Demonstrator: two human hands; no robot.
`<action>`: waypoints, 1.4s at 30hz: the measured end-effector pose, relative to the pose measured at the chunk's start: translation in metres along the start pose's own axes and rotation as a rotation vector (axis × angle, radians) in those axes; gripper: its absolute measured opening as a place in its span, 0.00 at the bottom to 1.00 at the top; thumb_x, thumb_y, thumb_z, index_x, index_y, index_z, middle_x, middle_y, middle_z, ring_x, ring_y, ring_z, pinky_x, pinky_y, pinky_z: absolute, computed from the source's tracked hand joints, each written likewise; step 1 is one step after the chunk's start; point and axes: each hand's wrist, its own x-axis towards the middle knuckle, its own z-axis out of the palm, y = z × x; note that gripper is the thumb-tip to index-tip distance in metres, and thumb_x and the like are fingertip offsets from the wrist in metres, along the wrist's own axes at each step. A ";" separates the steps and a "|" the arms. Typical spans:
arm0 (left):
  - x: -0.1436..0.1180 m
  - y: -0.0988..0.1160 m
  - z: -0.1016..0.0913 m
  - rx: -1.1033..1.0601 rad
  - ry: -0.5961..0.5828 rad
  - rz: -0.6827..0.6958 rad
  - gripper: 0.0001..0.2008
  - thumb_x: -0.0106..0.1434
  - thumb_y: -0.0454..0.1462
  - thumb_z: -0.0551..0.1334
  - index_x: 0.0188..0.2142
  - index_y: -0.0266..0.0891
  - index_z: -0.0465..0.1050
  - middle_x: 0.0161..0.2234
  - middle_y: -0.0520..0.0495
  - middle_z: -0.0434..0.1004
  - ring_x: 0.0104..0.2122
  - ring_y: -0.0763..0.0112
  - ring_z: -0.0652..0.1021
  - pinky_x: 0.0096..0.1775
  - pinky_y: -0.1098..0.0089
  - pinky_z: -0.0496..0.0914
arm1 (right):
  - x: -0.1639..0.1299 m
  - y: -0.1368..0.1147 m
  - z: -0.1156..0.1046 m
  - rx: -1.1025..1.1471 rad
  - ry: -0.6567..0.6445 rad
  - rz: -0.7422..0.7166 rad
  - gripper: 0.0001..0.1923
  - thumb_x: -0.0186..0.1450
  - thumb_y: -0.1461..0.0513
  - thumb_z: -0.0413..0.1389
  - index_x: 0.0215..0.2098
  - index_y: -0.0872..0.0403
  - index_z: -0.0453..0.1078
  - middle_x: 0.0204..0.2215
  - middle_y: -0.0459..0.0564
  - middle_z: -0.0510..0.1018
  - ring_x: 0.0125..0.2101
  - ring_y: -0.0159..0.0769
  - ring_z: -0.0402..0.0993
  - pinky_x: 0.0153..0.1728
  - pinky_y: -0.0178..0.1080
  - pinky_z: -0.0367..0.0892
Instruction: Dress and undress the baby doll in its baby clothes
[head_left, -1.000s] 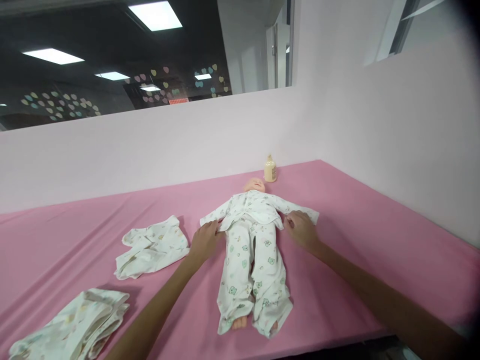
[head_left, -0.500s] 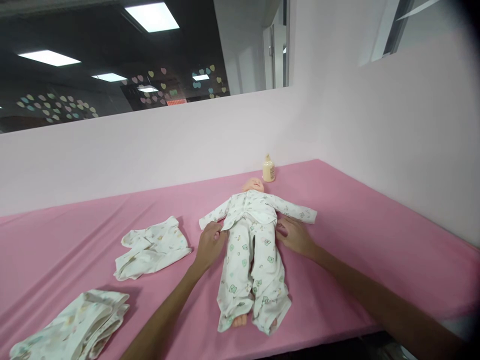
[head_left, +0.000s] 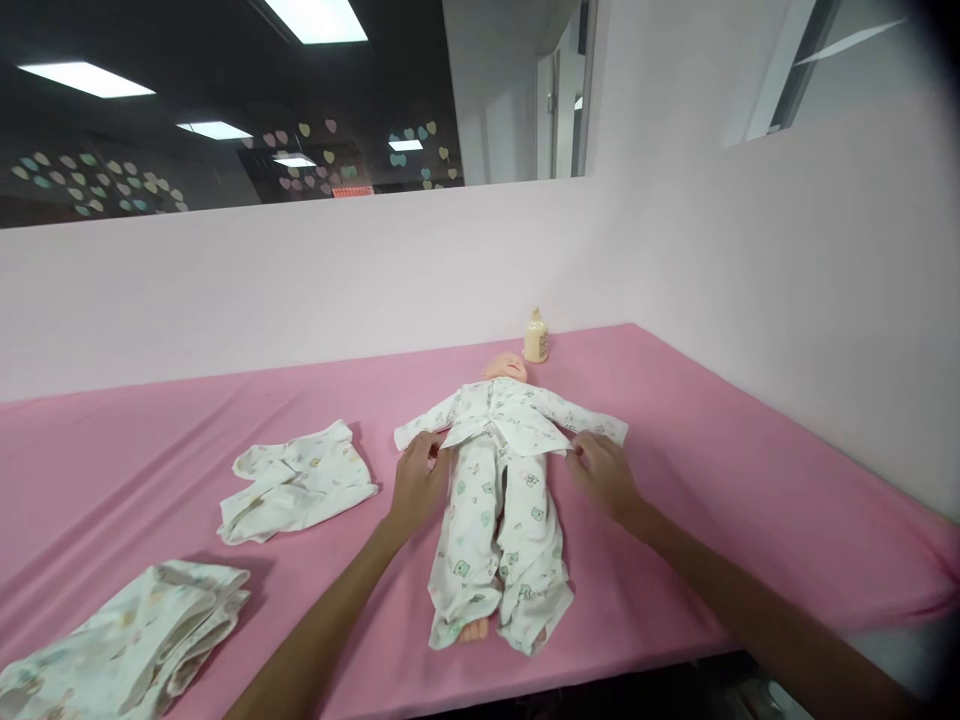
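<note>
A baby doll (head_left: 507,367) lies on its back on the pink table (head_left: 750,470), dressed in a white printed top (head_left: 510,415) and matching trousers (head_left: 496,540). My left hand (head_left: 418,483) pinches the hem of the top at the doll's left hip side. My right hand (head_left: 602,473) holds the hem on the other side, just below the outstretched sleeve. The doll's bare feet stick out of the trouser legs near the table's front edge.
A crumpled white baby garment (head_left: 296,482) lies left of the doll. A folded stack of similar clothes (head_left: 127,640) sits at the front left. A small cream bottle (head_left: 535,337) stands by the pink wall behind the doll's head. The wall runs along the back and right.
Both hands shifted slightly along the top's hem, the right one moving outward toward the sleeve. The view drifted a little, and the doll stays in place.
</note>
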 end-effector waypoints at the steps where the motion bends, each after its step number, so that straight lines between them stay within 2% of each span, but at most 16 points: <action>1: -0.001 -0.001 0.002 0.012 0.004 0.054 0.08 0.68 0.38 0.53 0.32 0.41 0.62 0.32 0.50 0.68 0.34 0.68 0.68 0.36 0.67 0.63 | -0.005 -0.003 0.001 -0.058 -0.029 -0.087 0.10 0.66 0.66 0.49 0.26 0.53 0.58 0.23 0.45 0.69 0.27 0.35 0.64 0.34 0.38 0.58; 3: -0.003 -0.003 0.005 0.067 0.006 0.169 0.08 0.69 0.39 0.53 0.33 0.40 0.63 0.34 0.49 0.70 0.36 0.67 0.69 0.39 0.66 0.64 | -0.011 -0.011 0.004 -0.192 -0.052 -0.242 0.10 0.67 0.66 0.49 0.27 0.53 0.61 0.25 0.47 0.71 0.30 0.37 0.66 0.37 0.40 0.59; 5: -0.003 -0.001 0.008 0.136 0.012 0.240 0.07 0.69 0.40 0.54 0.35 0.40 0.64 0.36 0.48 0.71 0.40 0.65 0.70 0.41 0.65 0.64 | -0.010 -0.022 0.006 -0.290 -0.022 -0.297 0.06 0.67 0.67 0.49 0.33 0.54 0.65 0.30 0.50 0.73 0.34 0.40 0.68 0.41 0.42 0.59; 9: 0.012 0.014 0.012 0.182 0.023 0.204 0.08 0.70 0.43 0.54 0.39 0.41 0.66 0.36 0.48 0.72 0.38 0.64 0.71 0.40 0.65 0.64 | 0.016 -0.041 0.007 -0.275 -0.007 -0.237 0.11 0.64 0.69 0.51 0.43 0.54 0.67 0.39 0.53 0.74 0.39 0.42 0.67 0.43 0.42 0.59; 14: 0.031 0.032 0.017 0.114 0.041 0.184 0.13 0.72 0.44 0.50 0.34 0.41 0.64 0.32 0.48 0.71 0.34 0.66 0.70 0.37 0.66 0.63 | 0.050 -0.052 0.008 -0.070 0.022 -0.110 0.06 0.66 0.66 0.48 0.34 0.52 0.65 0.34 0.51 0.74 0.35 0.40 0.66 0.39 0.40 0.58; 16: 0.028 0.033 0.018 0.142 0.020 0.276 0.13 0.72 0.43 0.49 0.35 0.40 0.65 0.33 0.47 0.71 0.35 0.66 0.70 0.39 0.65 0.64 | 0.047 -0.052 0.005 -0.031 0.034 -0.125 0.07 0.67 0.66 0.47 0.33 0.52 0.65 0.33 0.51 0.73 0.35 0.40 0.66 0.38 0.40 0.58; 19: 0.016 0.027 0.014 0.245 -0.128 0.451 0.14 0.73 0.43 0.49 0.35 0.40 0.67 0.34 0.45 0.72 0.36 0.65 0.70 0.42 0.64 0.64 | 0.026 -0.044 0.001 -0.076 -0.063 -0.252 0.09 0.66 0.68 0.47 0.31 0.52 0.65 0.31 0.51 0.72 0.35 0.39 0.65 0.40 0.40 0.58; 21: 0.008 0.019 0.009 0.256 -0.175 0.476 0.13 0.72 0.42 0.49 0.37 0.40 0.69 0.35 0.45 0.72 0.38 0.64 0.71 0.45 0.63 0.65 | 0.010 -0.034 0.000 -0.094 -0.093 -0.254 0.09 0.66 0.68 0.46 0.33 0.52 0.67 0.32 0.51 0.72 0.37 0.39 0.66 0.43 0.41 0.59; 23: 0.004 0.011 0.003 0.212 -0.151 0.428 0.10 0.71 0.41 0.51 0.43 0.41 0.69 0.41 0.44 0.73 0.44 0.63 0.72 0.48 0.63 0.66 | -0.001 -0.024 0.003 -0.063 -0.064 -0.136 0.08 0.65 0.66 0.49 0.41 0.53 0.67 0.39 0.53 0.73 0.42 0.40 0.67 0.47 0.41 0.60; 26: 0.003 -0.001 -0.001 0.142 -0.110 0.253 0.14 0.67 0.38 0.55 0.52 0.41 0.64 0.51 0.43 0.69 0.51 0.62 0.71 0.50 0.62 0.67 | -0.005 -0.010 0.012 0.016 -0.076 0.130 0.17 0.62 0.61 0.55 0.49 0.54 0.64 0.46 0.55 0.71 0.45 0.43 0.68 0.46 0.42 0.63; 28: 0.006 -0.007 0.000 0.130 -0.097 0.101 0.17 0.65 0.38 0.55 0.53 0.41 0.63 0.53 0.42 0.68 0.52 0.60 0.70 0.50 0.60 0.67 | -0.001 -0.004 0.021 0.012 -0.135 0.244 0.14 0.62 0.57 0.55 0.45 0.54 0.66 0.44 0.55 0.72 0.44 0.44 0.67 0.45 0.44 0.63; 32: 0.012 -0.018 0.010 0.077 -0.107 -0.149 0.19 0.66 0.45 0.55 0.54 0.41 0.62 0.49 0.42 0.72 0.47 0.58 0.74 0.44 0.60 0.69 | 0.008 -0.001 0.035 -0.025 -0.206 0.324 0.09 0.64 0.57 0.52 0.29 0.54 0.66 0.37 0.54 0.75 0.42 0.46 0.67 0.47 0.48 0.59; 34: 0.011 -0.023 0.016 0.070 -0.149 -0.163 0.20 0.67 0.45 0.54 0.55 0.40 0.61 0.44 0.43 0.75 0.42 0.59 0.75 0.39 0.62 0.68 | 0.010 -0.003 0.037 0.033 -0.233 0.346 0.14 0.66 0.57 0.49 0.24 0.53 0.64 0.31 0.52 0.75 0.37 0.43 0.68 0.43 0.46 0.60; 37: 0.008 -0.028 0.024 0.084 -0.191 -0.058 0.20 0.68 0.41 0.52 0.58 0.39 0.59 0.41 0.42 0.76 0.38 0.58 0.76 0.38 0.63 0.67 | 0.008 -0.009 0.034 0.119 -0.279 0.359 0.20 0.68 0.55 0.47 0.19 0.53 0.59 0.24 0.49 0.74 0.28 0.38 0.68 0.36 0.42 0.60; 40: 0.005 -0.031 0.029 0.053 -0.152 0.000 0.19 0.68 0.38 0.50 0.58 0.38 0.59 0.43 0.41 0.77 0.40 0.57 0.76 0.40 0.62 0.66 | 0.002 -0.011 0.029 0.087 -0.305 0.359 0.22 0.67 0.54 0.49 0.18 0.53 0.55 0.22 0.48 0.73 0.26 0.37 0.67 0.35 0.42 0.59; 42: 0.006 -0.031 0.030 0.021 -0.100 -0.036 0.17 0.68 0.38 0.49 0.55 0.39 0.62 0.44 0.41 0.77 0.41 0.57 0.76 0.40 0.62 0.66 | -0.002 -0.011 0.027 0.012 -0.297 0.356 0.21 0.66 0.54 0.50 0.18 0.53 0.55 0.22 0.49 0.72 0.28 0.39 0.66 0.37 0.44 0.58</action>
